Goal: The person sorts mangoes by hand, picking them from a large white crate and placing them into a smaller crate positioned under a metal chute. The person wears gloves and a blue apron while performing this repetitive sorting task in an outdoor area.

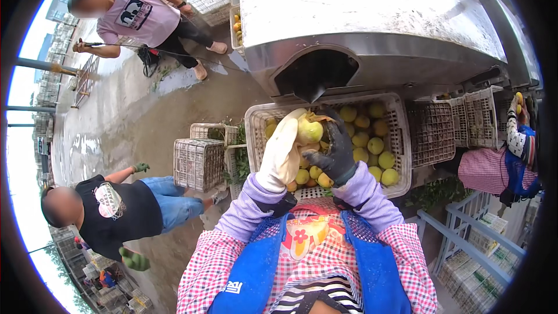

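My left hand [281,146], in a cream-white glove, holds a round yellow-green fruit [311,132] above a plastic crate [402,157]. Dry, brownish, papery material [321,117] clings to the top of this fruit. Close on its other side is my right hand [335,150] in a dark glove, fingertips by the papery material; whether they pinch it I cannot tell. Another pale fruit shows partly beneath the held one. Inside the crate lie many loose yellow-green fruits [375,145], some with an orange blush, partly hidden by my hands.
Beyond the crate stands a metal machine [375,48] with a dark chute opening [318,72]. Crates [200,163] with leaves are at left; more crates [431,133] and blue railings [471,235] are at right. Two people [126,209] [135,13] stand on the wet floor; another person [501,161] works at right.
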### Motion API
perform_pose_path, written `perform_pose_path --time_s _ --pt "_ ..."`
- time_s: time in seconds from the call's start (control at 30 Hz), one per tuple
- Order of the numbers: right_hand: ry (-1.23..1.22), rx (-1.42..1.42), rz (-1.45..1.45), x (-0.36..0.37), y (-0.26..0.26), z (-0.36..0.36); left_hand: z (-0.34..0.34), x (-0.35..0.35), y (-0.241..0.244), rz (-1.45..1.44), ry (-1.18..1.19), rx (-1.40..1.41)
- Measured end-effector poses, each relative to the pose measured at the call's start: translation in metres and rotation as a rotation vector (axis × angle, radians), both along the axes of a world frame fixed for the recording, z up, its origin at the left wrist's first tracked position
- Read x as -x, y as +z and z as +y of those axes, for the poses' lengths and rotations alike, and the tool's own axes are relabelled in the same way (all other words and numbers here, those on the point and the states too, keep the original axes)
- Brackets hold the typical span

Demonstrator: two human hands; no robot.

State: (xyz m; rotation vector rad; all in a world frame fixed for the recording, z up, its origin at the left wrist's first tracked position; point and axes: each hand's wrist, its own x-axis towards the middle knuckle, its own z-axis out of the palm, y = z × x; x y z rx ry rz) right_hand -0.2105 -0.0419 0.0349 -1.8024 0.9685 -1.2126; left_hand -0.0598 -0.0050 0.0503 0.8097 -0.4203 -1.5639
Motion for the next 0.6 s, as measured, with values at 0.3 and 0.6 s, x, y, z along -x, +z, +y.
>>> perform_pose_path --time_s 0.3,0.6 --pt "-0.267 0.252 0.442 -0.023 -0.024 -0.035 -0.014 -0.01 -0.004 -0.563 0.144 0.131" --pt "-0.398 0.307 0.507 -0.046 -0.051 -0.135 0.0 -0.037 -0.07 -0.209 0.175 -0.271"
